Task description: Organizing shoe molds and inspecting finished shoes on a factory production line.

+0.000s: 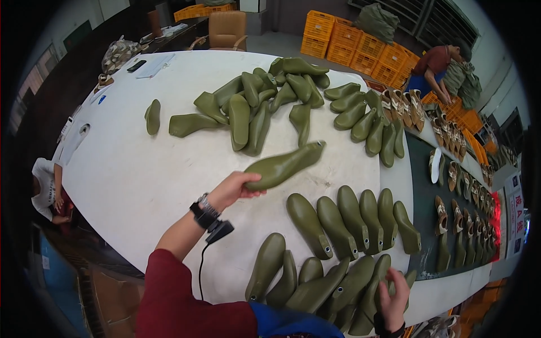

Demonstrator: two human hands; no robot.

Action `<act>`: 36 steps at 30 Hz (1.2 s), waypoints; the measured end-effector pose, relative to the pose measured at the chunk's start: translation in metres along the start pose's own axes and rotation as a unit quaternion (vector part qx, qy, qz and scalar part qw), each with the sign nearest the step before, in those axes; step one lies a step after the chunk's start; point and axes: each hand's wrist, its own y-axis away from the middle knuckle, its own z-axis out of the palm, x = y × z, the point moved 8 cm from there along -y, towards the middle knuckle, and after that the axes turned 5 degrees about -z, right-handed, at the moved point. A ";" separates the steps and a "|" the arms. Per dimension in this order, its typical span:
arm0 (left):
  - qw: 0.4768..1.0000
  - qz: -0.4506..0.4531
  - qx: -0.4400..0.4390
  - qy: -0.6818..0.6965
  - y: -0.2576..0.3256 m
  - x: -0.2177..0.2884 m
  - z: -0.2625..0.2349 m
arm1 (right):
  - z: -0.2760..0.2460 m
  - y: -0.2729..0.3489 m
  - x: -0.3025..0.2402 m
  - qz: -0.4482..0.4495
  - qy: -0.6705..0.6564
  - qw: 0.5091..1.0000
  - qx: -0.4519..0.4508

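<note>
My left hand (235, 190) is closed around the toe end of an olive-green shoe last (282, 167), held above the white table with its heel pointing to the upper right. At the lower right, my right hand (394, 296) has its thumb and forefinger apart, beside a crowded group of lasts (324, 290) at the near edge. Whether it touches the closest last (375, 293) is hard to make out. Just beyond that group lies a row of lasts (344, 222), side by side with toes away from me. A jumbled heap of lasts (253, 107) covers the table's far middle.
More lasts (369, 121) lie in rows at the far right. Beyond the white table (141, 180), a dark green belt (422, 236) carries shoes (442, 214) and lasts. Orange crates (344, 45) stand behind, near a stooping person (439, 67). Another person (48, 188) sits at the left.
</note>
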 end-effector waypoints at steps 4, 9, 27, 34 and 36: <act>0.990 -0.066 -0.126 0.010 0.091 -0.040 0.055 | 0.004 -0.030 -0.038 -0.078 -0.020 0.997 -0.018; 0.936 -0.128 -0.328 -0.007 0.139 -0.071 0.128 | 0.050 -0.012 -0.060 0.014 -0.442 0.849 -0.289; 0.923 0.072 0.375 -0.034 -0.156 0.005 -0.186 | 0.068 0.092 0.051 0.457 -0.549 0.699 0.041; 0.973 0.008 0.202 0.108 -0.150 0.016 -0.156 | 0.083 0.094 0.052 0.498 -0.607 0.614 0.080; 0.954 -0.033 0.095 0.283 -0.131 0.008 -0.120 | 0.088 0.091 0.051 0.497 -0.614 0.608 0.078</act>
